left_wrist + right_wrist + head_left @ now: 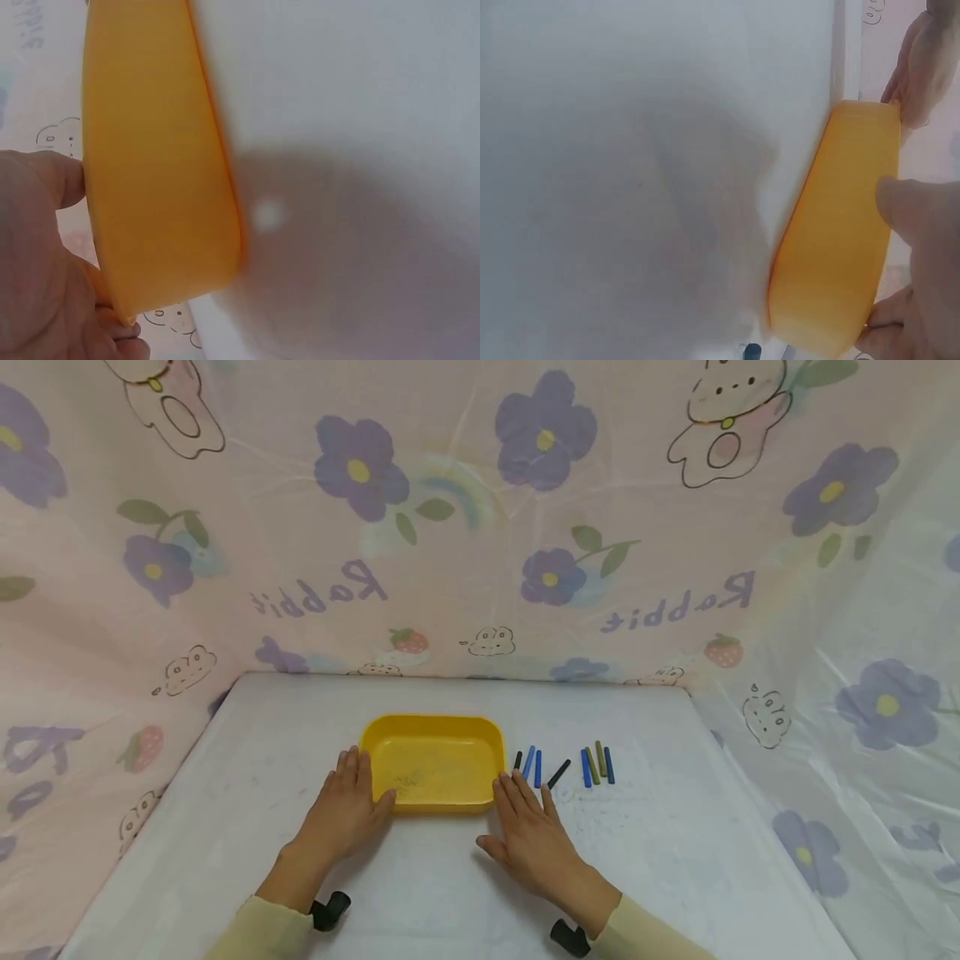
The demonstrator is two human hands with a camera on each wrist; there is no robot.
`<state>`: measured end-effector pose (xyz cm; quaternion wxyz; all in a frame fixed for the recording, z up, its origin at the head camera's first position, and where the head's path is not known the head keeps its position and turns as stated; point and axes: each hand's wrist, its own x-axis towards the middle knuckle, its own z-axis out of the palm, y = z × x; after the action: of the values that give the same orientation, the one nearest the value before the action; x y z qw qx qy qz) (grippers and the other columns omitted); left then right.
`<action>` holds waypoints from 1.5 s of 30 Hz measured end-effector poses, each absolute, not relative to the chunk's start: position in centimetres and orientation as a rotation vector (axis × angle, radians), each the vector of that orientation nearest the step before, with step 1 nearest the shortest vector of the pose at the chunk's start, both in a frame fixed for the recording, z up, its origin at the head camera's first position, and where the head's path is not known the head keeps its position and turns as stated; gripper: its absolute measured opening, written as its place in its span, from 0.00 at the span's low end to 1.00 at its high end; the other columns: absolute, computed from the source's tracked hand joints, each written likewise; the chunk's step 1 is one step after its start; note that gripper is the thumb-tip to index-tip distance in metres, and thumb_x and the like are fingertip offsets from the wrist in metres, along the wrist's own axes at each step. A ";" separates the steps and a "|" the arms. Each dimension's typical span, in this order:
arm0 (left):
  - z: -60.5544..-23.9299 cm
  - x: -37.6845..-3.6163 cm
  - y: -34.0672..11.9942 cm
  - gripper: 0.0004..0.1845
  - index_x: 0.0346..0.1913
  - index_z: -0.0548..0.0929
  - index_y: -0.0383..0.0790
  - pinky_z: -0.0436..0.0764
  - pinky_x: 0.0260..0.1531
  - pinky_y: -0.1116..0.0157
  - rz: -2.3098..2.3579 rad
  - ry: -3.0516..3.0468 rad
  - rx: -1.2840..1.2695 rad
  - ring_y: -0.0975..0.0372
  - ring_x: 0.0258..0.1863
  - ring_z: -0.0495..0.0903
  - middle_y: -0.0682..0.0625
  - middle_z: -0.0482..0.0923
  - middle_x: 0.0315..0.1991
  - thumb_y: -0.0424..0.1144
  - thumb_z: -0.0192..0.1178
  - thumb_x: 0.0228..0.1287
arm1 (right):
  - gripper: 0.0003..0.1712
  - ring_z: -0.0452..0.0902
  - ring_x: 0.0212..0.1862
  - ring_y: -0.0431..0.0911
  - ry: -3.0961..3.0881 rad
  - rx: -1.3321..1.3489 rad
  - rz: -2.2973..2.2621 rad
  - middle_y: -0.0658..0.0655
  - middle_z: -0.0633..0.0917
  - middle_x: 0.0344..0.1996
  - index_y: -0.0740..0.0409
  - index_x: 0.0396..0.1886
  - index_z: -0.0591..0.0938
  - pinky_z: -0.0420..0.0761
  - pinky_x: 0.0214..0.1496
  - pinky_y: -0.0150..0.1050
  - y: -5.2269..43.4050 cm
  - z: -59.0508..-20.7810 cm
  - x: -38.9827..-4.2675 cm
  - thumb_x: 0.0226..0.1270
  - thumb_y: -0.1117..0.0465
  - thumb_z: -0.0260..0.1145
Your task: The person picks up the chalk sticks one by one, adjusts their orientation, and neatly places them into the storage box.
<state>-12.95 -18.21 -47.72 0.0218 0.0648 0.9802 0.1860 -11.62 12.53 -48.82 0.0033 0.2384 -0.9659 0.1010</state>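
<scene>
A yellow rectangular plastic tray (435, 808) with rounded corners sits flat on the white table, dark smudges on its inner floor. My left hand (343, 810) lies along its left side with straight fingers, thumb by the near-left corner. At the near-right corner, the fingers of my right hand (536, 839) touch the rim, stretched out, with the thumb spread apart toward the left. The left wrist view shows the tray's outer wall (161, 165) close up, thumb at the rim. From the right wrist, the same wall (832, 232) appears with a thumb against its edge.
Right of the tray lie several short crayon-like sticks: black, such as one (559, 773), blue, such as one (537, 769), and olive, such as one (601, 759). Faint marks dot the tabletop (637, 860). A patterned curtain (465, 527) encloses the table's back and sides.
</scene>
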 end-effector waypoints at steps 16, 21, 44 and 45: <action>-48.8 -14.2 -21.9 0.46 0.84 0.50 0.29 0.45 0.81 0.34 0.457 3.043 0.383 0.41 0.85 0.44 0.34 0.45 0.86 0.63 0.44 0.83 | 0.49 0.54 0.85 0.59 -2.961 0.798 0.241 0.63 0.63 0.83 0.63 0.83 0.61 0.56 0.81 0.72 13.8 -49.3 -11.1 0.78 0.36 0.61; -48.9 -14.9 -22.7 0.47 0.85 0.48 0.30 0.44 0.81 0.34 0.372 3.045 0.441 0.42 0.86 0.44 0.36 0.43 0.86 0.65 0.40 0.83 | 0.49 0.53 0.85 0.58 -2.951 0.814 0.214 0.63 0.63 0.83 0.63 0.84 0.60 0.56 0.81 0.71 13.9 -49.5 -11.2 0.78 0.36 0.61; -48.7 -15.0 -21.8 0.41 0.83 0.49 0.26 0.44 0.82 0.37 0.386 3.074 0.427 0.40 0.85 0.44 0.33 0.44 0.85 0.55 0.42 0.86 | 0.50 0.73 0.67 0.65 -2.774 0.570 0.011 0.68 0.79 0.67 0.69 0.72 0.73 0.76 0.68 0.67 20.6 -46.1 -18.8 0.63 0.41 0.79; -48.7 -15.0 -21.8 0.41 0.83 0.48 0.26 0.44 0.82 0.37 0.381 3.072 0.428 0.40 0.85 0.44 0.33 0.44 0.85 0.55 0.42 0.86 | 0.50 0.73 0.68 0.65 -2.788 0.560 -0.007 0.68 0.79 0.67 0.69 0.72 0.73 0.74 0.69 0.68 20.8 -46.1 -19.1 0.62 0.40 0.79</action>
<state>-14.96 -21.78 -48.68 0.0083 0.1368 0.9830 0.1221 -19.10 20.76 -46.06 0.1486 0.1947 -0.9696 -0.0023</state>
